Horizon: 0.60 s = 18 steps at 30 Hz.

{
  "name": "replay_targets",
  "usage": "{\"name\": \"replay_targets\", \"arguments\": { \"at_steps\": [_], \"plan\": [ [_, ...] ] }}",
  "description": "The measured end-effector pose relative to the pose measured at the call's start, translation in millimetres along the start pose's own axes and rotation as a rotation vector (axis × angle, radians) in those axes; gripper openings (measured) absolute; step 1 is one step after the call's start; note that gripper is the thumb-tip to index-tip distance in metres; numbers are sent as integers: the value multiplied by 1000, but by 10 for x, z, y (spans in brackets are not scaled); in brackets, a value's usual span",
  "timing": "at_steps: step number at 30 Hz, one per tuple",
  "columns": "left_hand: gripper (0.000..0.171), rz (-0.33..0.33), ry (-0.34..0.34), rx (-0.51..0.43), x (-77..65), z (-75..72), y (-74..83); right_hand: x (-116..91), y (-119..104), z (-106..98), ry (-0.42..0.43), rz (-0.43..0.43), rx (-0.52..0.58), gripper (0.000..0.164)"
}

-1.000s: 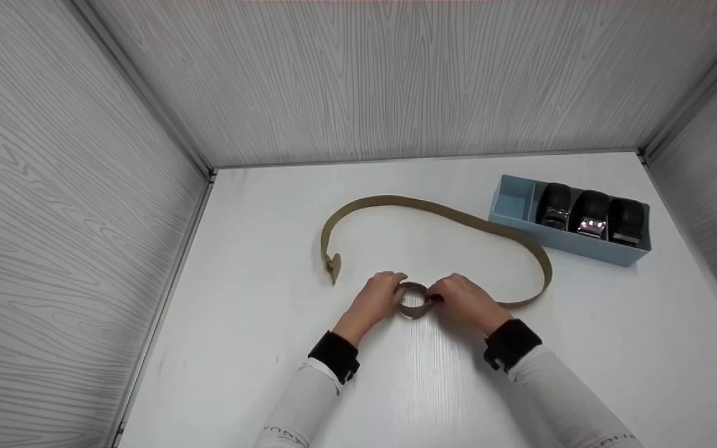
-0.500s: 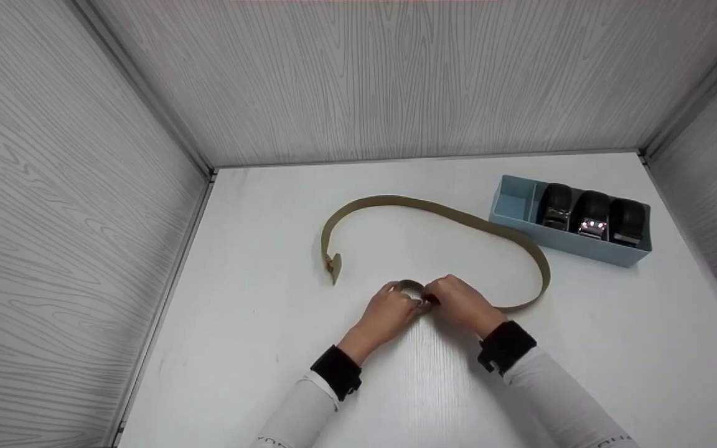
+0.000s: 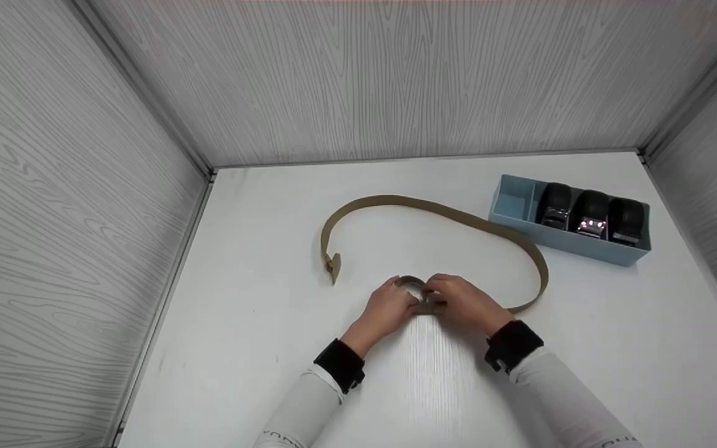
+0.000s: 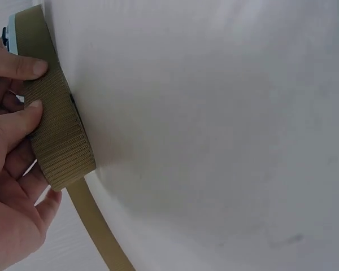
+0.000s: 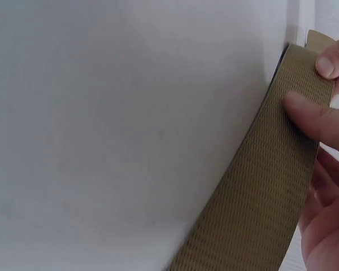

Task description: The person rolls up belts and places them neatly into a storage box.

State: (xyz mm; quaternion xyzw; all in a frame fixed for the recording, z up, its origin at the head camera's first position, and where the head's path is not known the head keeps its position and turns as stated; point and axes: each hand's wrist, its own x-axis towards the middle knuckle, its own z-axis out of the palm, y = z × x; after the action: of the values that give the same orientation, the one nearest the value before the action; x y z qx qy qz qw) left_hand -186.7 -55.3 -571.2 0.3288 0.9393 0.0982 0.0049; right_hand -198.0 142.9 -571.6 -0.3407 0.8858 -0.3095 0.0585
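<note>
An olive-brown webbing belt point(image 3: 452, 214) curves across the white table, and its near part bends into a small loop between my hands. My left hand point(image 3: 388, 307) grips the loop's left side. In the left wrist view its thumb point(image 4: 24, 116) presses the ribbed webbing point(image 4: 59, 132), with fingers behind the band. My right hand point(image 3: 465, 303) pinches the belt on the loop's right side, and its thumb point(image 5: 313, 118) lies across the webbing in the right wrist view. The belt's far end point(image 3: 333, 267) lies at the left with a small angled flap.
A light blue divided box point(image 3: 582, 245) stands at the back right. Three rolled black belts point(image 3: 590, 208) with shiny buckles fill its right compartments. The khaki belt passes along the box's front left corner. Grey wood-grain panels point(image 3: 358, 81) enclose the table at the back and sides.
My left hand has shifted right along the loop, its thumb coming to the near side. The loop has become smaller and flatter in front, and the belt's right bend has drawn slightly left.
</note>
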Motion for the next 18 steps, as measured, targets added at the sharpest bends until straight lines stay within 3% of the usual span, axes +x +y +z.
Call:
{"name": "replay_targets", "arguments": {
  "at_steps": [4,9,12,18],
  "plan": [
    [12,15,-1,4,1,-9,-16,30,-33,-25,-16,15,-20,20],
    [11,79,47,56,-7,36,-1,68,-79,-42,-47,70,-1,9],
    [11,117,42,61,-25,21,-9,59,-101,-49,-67,86,3,9],
    [13,200,-4,10,-34,-59,-117,-36,-55,-36,-28,-85,-149,17]
  ]
}}
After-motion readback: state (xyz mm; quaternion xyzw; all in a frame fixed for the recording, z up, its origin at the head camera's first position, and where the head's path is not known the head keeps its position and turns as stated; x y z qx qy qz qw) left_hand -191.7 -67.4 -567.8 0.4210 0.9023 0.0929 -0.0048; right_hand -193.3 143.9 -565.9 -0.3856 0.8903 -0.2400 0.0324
